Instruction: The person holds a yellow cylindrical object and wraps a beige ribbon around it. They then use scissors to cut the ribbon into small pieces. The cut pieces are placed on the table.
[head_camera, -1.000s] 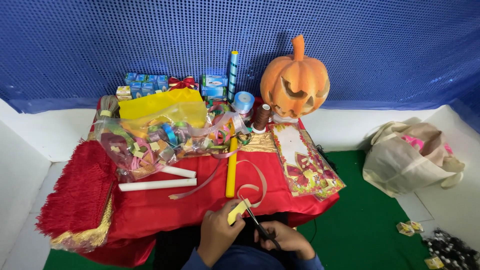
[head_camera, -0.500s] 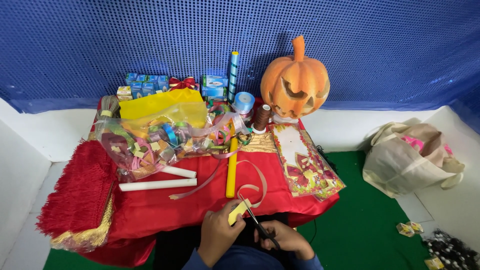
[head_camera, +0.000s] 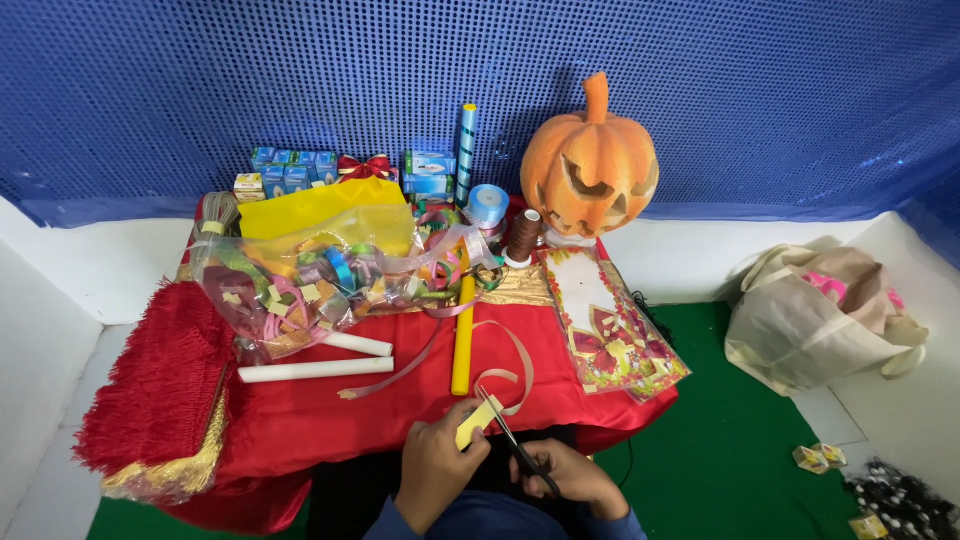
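At the tabletop's near edge, the left hand (head_camera: 435, 470) pinches a yellow strip (head_camera: 474, 426) between closed fingers while the right hand (head_camera: 570, 478) grips scissors (head_camera: 515, 445), blades slightly parted at the strip, beside a pink ribbon (head_camera: 505, 370).

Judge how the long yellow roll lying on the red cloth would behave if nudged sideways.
The yellow roll is a slim cylinder lying flat on the red cloth, so it would probably roll readily. It looks stiff and straight, likely light. The pink ribbon curling against it might drag along.
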